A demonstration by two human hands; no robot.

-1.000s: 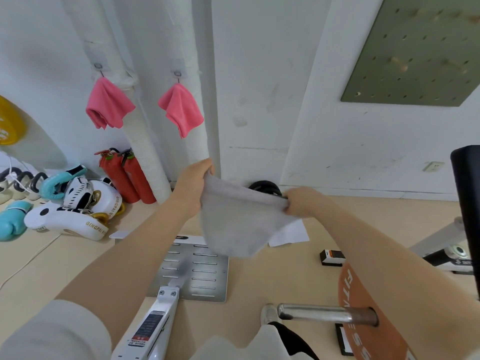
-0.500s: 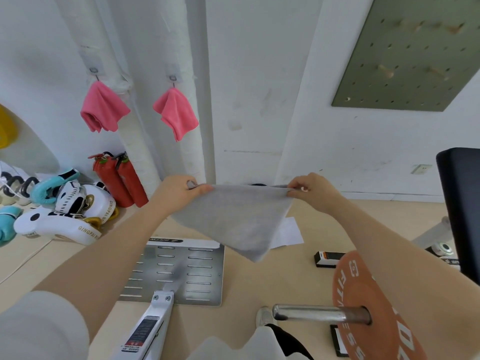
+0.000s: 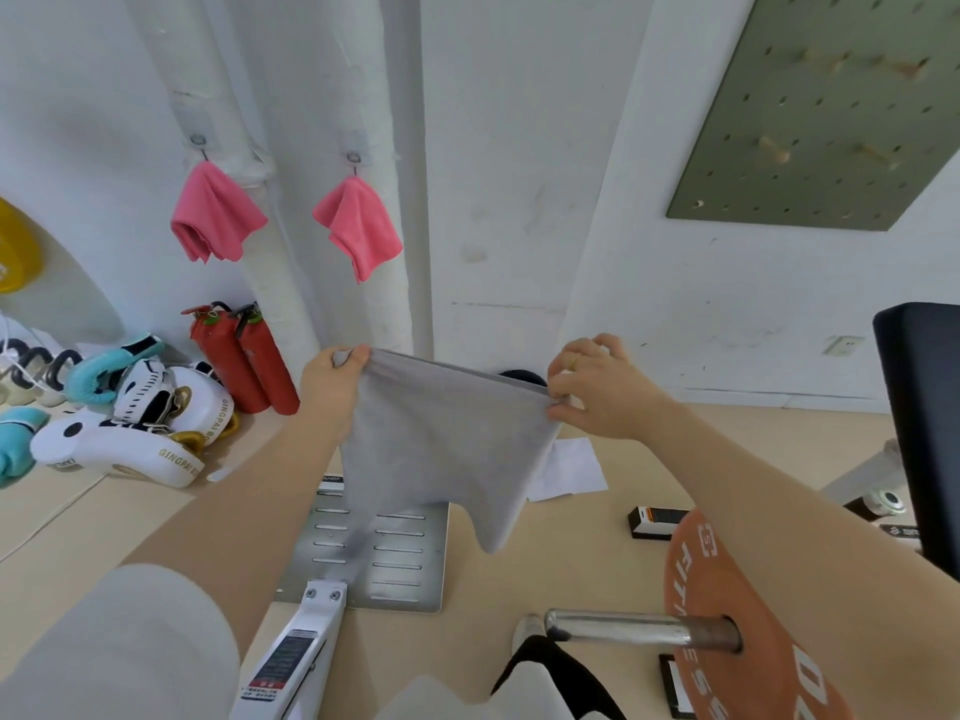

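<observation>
cloth: grey cloth (image 3: 441, 449) hangs in the air above the metal plate (image 3: 410, 563)
left hand (image 3: 332, 387): fingers grip its top left corner
right hand (image 3: 602, 392): fingers pinch its top right corner

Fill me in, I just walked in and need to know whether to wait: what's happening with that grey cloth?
A person holds a grey cloth up in the air, spread by its top edge. The left grip curls round one top corner; the right grip pinches the other. The cloth hangs loose, in this view over a slotted metal plate on the floor. Two pink cloths hang from hooks on the white pipes behind.
</observation>
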